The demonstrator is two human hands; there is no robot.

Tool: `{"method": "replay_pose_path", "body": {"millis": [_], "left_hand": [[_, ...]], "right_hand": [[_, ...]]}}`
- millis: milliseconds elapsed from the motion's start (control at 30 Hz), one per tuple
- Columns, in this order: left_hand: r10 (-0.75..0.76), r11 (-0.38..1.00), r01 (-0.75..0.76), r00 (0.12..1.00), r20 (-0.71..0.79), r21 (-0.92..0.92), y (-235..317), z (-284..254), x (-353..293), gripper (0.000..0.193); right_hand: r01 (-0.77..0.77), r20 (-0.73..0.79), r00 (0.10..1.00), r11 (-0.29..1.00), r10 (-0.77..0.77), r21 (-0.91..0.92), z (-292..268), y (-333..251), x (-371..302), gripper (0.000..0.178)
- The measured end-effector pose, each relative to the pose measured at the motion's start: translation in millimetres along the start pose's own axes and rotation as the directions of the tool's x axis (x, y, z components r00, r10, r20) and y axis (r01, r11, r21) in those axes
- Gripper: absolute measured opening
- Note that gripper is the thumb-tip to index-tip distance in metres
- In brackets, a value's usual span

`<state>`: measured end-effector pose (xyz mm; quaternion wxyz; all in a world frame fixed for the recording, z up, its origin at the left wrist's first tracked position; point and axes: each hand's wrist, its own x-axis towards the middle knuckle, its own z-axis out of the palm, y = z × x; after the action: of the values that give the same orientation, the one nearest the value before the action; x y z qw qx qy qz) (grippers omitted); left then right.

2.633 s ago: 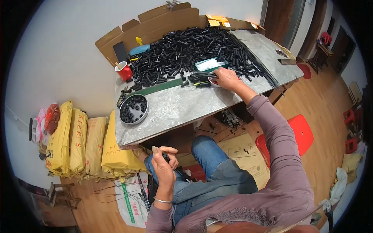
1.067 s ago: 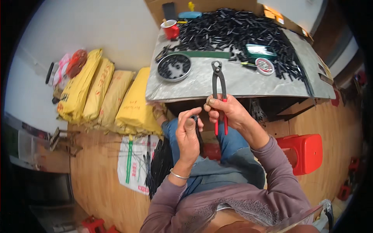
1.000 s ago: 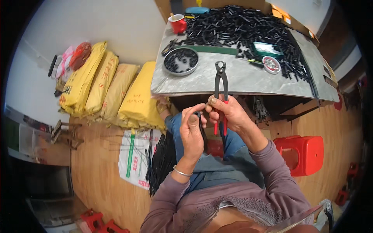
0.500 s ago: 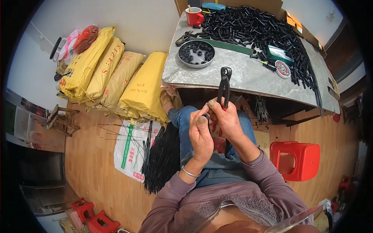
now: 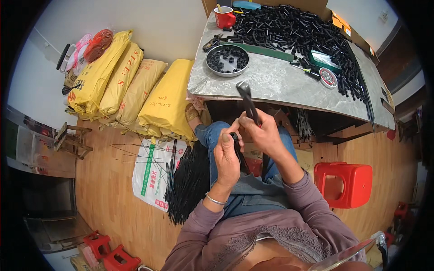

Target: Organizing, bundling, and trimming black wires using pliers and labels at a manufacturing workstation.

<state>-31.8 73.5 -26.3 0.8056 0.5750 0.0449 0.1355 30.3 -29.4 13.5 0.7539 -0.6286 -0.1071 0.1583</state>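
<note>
My right hand [image 5: 266, 134] is closed round a pair of dark pincers [image 5: 248, 104], whose metal head points up and to the left, towards the table edge. Just left of it, my left hand [image 5: 227, 158] grips a black tubular piece [image 5: 233, 135] with its round end up by the thumb; the lower part hangs down between my knees. The fingertips of both hands meet near the top of this piece. Fingers partly hide the pincers' handles.
On the grey table [image 5: 266, 81] lie a heap of short black tubes [image 5: 289, 34], a round tin [image 5: 227, 60] of small black parts, a red mug [image 5: 224, 18] and a small dish [image 5: 328, 78]. Yellow sacks [image 5: 165, 101], a black rod bundle [image 5: 183, 185] and a red stool [image 5: 346, 185] stand around.
The pincers have swung from nearly upright to a leftward tilt, turning in my right hand. My left hand has shifted slightly left and down, still holding the black tubular piece.
</note>
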Motion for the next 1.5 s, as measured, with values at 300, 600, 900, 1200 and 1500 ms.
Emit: {"method": "replay_pose_path", "body": {"millis": [300, 600, 900, 1200, 1500], "left_hand": [[0.070, 0.995, -0.073, 0.997, 0.035, 0.069, -6, -8, 8, 0.054], [0.052, 0.996, -0.054, 0.998, 0.042, 0.067, -7, -8, 9, 0.053], [0.090, 0.988, -0.095, 0.995, 0.045, 0.124, -7, -6, 8, 0.054], [0.063, 0.986, -0.069, 0.997, 0.040, 0.151, -3, -4, 7, 0.052], [-0.062, 0.997, 0.055, 0.991, -0.120, -0.059, -2, -11, 13, 0.040]], "right_hand": [[-0.159, 0.150, 0.979, 0.977, 0.137, 0.143, -6, 9, -13, 0.019], [-0.154, 0.159, 0.978, 0.984, 0.138, 0.095, -7, 10, -12, 0.018], [-0.150, 0.128, 0.983, 0.982, 0.134, 0.119, -7, 15, -12, 0.017], [-0.128, 0.126, 0.986, 0.985, 0.113, 0.115, -5, 13, -15, 0.017], [0.090, 0.099, 0.993, 0.926, -0.057, -0.366, 19, 4, -43, 0.030]]}}
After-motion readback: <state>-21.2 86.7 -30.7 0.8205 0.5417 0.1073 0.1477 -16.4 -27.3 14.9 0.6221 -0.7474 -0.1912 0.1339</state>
